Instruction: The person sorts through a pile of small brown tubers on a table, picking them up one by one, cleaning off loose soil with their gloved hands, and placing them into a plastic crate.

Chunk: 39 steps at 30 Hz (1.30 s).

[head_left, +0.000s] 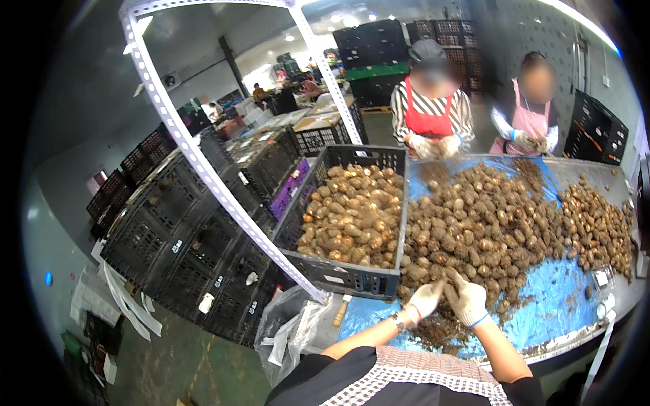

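Left hand (425, 301) and right hand (467, 301), grip unclear, adjoin tubers (484, 216) whose long axes point variously.

the person's bare left forearm (369, 335) is slanting forward and rightward, the bare right forearm (500, 348) forward and leftward; the gloved left hand (425, 300) and right hand (469, 301) are drooping close together, fingers (458, 281) pointing inward.
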Motion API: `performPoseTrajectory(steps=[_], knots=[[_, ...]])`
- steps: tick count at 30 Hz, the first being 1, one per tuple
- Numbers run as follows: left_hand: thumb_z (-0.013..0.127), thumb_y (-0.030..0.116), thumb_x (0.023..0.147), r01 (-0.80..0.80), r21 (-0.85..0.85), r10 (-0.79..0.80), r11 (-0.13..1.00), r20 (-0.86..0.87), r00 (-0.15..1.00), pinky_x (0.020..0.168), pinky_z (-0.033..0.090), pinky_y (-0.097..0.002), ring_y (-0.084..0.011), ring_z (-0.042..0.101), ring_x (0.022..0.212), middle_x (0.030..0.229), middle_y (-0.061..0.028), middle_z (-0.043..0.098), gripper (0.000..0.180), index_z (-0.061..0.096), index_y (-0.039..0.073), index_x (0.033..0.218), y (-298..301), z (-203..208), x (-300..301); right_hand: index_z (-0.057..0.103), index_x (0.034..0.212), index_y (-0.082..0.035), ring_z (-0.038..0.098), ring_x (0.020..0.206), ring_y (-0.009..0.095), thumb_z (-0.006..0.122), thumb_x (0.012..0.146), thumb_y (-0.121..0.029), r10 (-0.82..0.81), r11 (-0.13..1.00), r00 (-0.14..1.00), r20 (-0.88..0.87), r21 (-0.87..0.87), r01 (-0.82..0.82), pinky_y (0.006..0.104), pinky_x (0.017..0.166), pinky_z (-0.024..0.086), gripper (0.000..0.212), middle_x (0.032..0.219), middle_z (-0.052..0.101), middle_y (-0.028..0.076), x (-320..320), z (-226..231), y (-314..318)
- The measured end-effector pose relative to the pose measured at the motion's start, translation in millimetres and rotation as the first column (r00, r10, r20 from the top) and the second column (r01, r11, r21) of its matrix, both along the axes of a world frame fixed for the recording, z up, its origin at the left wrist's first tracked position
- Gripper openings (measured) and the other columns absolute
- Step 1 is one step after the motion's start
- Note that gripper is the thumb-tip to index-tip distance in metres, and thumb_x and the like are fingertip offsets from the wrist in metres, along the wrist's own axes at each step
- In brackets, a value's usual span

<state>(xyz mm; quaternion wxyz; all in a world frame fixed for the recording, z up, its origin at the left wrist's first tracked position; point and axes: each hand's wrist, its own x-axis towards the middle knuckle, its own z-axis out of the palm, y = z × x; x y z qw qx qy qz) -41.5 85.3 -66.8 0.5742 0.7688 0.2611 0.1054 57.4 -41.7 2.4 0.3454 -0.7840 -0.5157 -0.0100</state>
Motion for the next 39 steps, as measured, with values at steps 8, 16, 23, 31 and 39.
performPoseTrajectory(steps=[8, 16, 23, 31, 39], knots=[[0.053, 0.04, 0.097, -0.222, 0.461, 0.161, 0.859, 0.169, 0.972, 0.05, 0.041, -0.0406, -0.0324, 0.06, 0.056, 0.063, -0.0212, 0.059, 0.047, 0.065, 0.002, 0.072, -22, 26, 4, 0.058, 0.123, -0.006, 0.064, 0.091, 0.037, 0.057, 0.089, -0.016, 0.012, 0.958, 0.939, 0.344, 0.267, -0.11, 0.0392, 0.081, 0.051, 0.036, 0.098, 0.066, 0.019, 36, -100, 0], [0.059, 0.022, 0.09, -0.248, 0.616, -0.029, 0.748, 0.404, 0.914, 0.057, 0.048, -0.0358, -0.0267, 0.061, 0.061, 0.067, -0.0152, 0.061, 0.02, 0.066, 0.003, 0.087, -43, 45, 1, 0.065, 0.117, -0.005, 0.058, 0.094, 0.011, 0.049, 0.099, -0.044, 0.262, 0.957, 0.526, -0.809, 0.29, -0.029, 0.0281, 0.076, 0.05, 0.046, 0.1, 0.067, 0.002, 28, -19, -17], [0.038, 0.04, 0.102, -0.08, -0.812, 0.092, 0.578, -0.032, 0.995, 0.044, 0.041, -0.027, -0.0134, 0.052, 0.053, 0.079, -0.0055, 0.06, 0.04, 0.055, 0.007, 0.12, -25, 51, 6, 0.062, 0.123, -0.003, 0.063, 0.082, 0.01, 0.045, 0.103, -0.024, 0.196, 0.912, 0.969, -0.151, 0.392, -0.123, 0.0252, 0.07, 0.051, 0.034, 0.104, 0.07, 0.006, 20, 15, -23], [0.035, 0.043, 0.103, 0.571, -0.814, 0.144, -0.108, 0.555, 0.819, 0.029, 0.03, -0.0269, -0.0108, 0.027, 0.03, 0.047, 0.0019, 0.036, 0.044, 0.058, 0.006, 0.107, -18, 2, 0, 0.062, 0.123, -0.003, 0.062, 0.098, 0.015, 0.044, 0.103, -0.03, 0.323, 0.866, 0.591, -0.739, 0.482, 0.129, 0.0304, 0.083, 0.051, 0.038, 0.105, 0.067, 0.008, 21, -2, -18], [0.049, 0.035, 0.1, 0.093, -0.796, 0.183, 0.598, 0.248, 0.951, 0.071, 0.056, -0.033, -0.0228, 0.068, 0.088, 0.117, -0.0115, 0.063, 0.045, 0.048, 0.01, 0.138, -51, 43, -4, 0.066, 0.113, -0.002, 0.064, 0.104, 0.027, 0.036, 0.101, -0.052, 0.162, 0.952, 0.762, -0.627, 0.304, 0.047, 0.0369, 0.091, 0.047, 0.06, 0.112, 0.068, 0.016, 46, -36, -28]])
